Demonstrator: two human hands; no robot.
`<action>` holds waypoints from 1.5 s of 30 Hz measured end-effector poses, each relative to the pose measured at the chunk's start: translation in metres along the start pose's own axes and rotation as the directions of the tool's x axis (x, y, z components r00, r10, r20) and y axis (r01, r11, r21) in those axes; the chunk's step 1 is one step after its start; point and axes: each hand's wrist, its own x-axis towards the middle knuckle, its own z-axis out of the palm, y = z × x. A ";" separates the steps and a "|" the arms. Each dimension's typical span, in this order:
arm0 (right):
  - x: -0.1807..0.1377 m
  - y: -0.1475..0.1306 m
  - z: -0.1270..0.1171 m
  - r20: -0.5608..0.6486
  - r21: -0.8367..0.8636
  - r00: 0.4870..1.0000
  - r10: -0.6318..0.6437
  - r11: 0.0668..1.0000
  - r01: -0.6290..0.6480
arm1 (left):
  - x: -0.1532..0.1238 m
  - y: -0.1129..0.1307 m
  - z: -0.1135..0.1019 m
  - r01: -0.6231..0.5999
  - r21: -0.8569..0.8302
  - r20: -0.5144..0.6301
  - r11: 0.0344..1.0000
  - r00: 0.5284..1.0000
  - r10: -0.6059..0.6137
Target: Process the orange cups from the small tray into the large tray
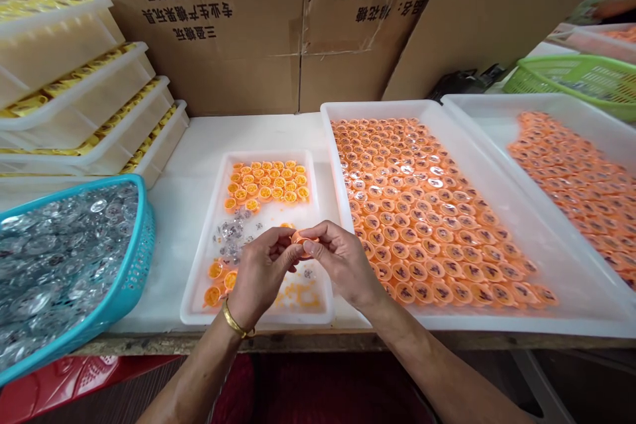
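Over the small white tray [191, 291], my left hand [265, 268] and my right hand [342, 262] meet, both closed on one small orange plastic cup [301, 238]. Thumbs and fingertips of both hands press around it, hiding most of it. In the back of the tray stand rows of orange cups [265, 192] with yellow bits inside. Small clear and dark pieces [232, 235] lie in a loose pile at mid-tray. Several filled cups [212, 295] sit at its front left, and loose yellow bits [301, 295] are scattered at the front right, partly behind my hands.
A large white tray [571, 278] at right holds rows of covered orange cups; another white tray [472, 106] overlaps beyond it. At left stand a blue basket [144, 238] of clear lids and stacked white crates [134, 73]. Cardboard boxes [258, 73] rise behind; a green basket [556, 73] is far right.
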 end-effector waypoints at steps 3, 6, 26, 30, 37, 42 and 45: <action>-0.002 -0.007 -0.002 0.036 0.092 0.998 0.046 0.995 -0.049 | -0.004 0.002 0.007 -0.034 0.032 -0.011 0.999 0.999 0.035; -0.009 -0.029 -0.020 0.084 0.084 0.992 0.090 0.992 -0.097 | -0.008 0.008 0.007 0.021 -0.039 0.079 0.999 0.997 -0.018; -0.068 -0.029 -0.124 -0.101 -0.647 0.913 0.396 0.671 -0.363 | -0.012 -0.014 -0.013 0.149 0.040 0.064 0.988 0.986 -0.151; -0.067 -0.021 -0.129 -0.107 -0.704 0.931 0.350 0.635 -0.319 | -0.009 -0.017 -0.024 0.145 0.062 0.014 0.987 0.989 -0.146; -0.063 -0.038 -0.125 -0.189 -0.846 0.964 0.189 0.466 -0.258 | -0.005 -0.020 -0.069 0.030 0.403 -0.161 0.915 0.986 0.038; -0.028 -0.060 -0.066 0.081 -0.829 0.997 0.001 0.556 0.067 | -0.009 -0.014 -0.049 -0.249 0.702 0.206 0.667 0.968 0.145; 0.006 -0.052 -0.028 0.292 -0.850 0.956 -0.013 0.456 0.266 | -0.007 -0.014 -0.013 -0.335 0.776 0.378 0.534 0.925 0.032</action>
